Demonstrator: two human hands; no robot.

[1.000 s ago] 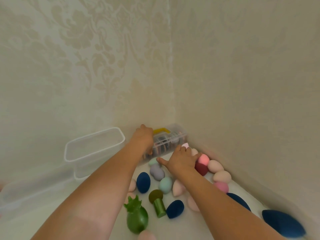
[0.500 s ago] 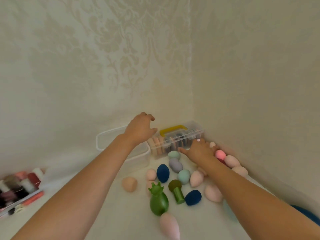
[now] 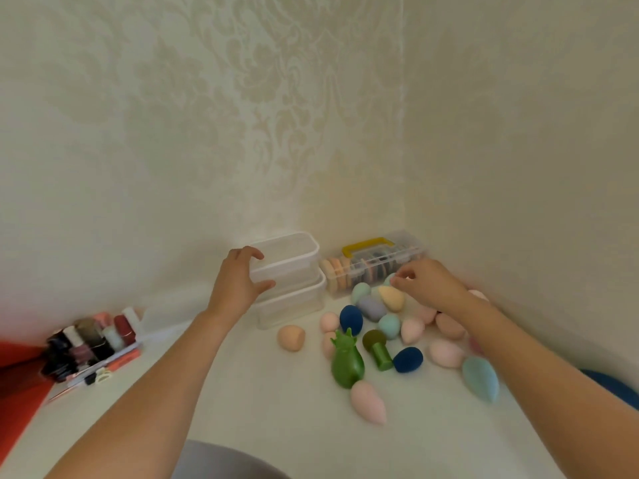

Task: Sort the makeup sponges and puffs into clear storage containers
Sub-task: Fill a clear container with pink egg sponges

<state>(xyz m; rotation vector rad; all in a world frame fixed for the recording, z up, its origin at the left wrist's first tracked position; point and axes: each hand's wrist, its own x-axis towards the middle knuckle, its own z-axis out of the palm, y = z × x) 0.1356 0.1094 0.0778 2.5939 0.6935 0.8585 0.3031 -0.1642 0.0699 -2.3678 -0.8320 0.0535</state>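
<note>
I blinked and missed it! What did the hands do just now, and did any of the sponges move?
The left hand left the handled case, moved left and now grips the end of the top clear container. The right hand rose off the loose sponges; whether it holds anything is unclear. The case, the sponges and the green pineapple holder stayed put.

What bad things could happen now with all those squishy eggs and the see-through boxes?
1. The left hand grips only one end of the top container, which is stacked on the lower container. Lifting it that way might tilt it or drag the lower one along.
2. The right hand reaches over the loose sponges. Its arm could nudge the teal sponge, which might roll away.
</note>
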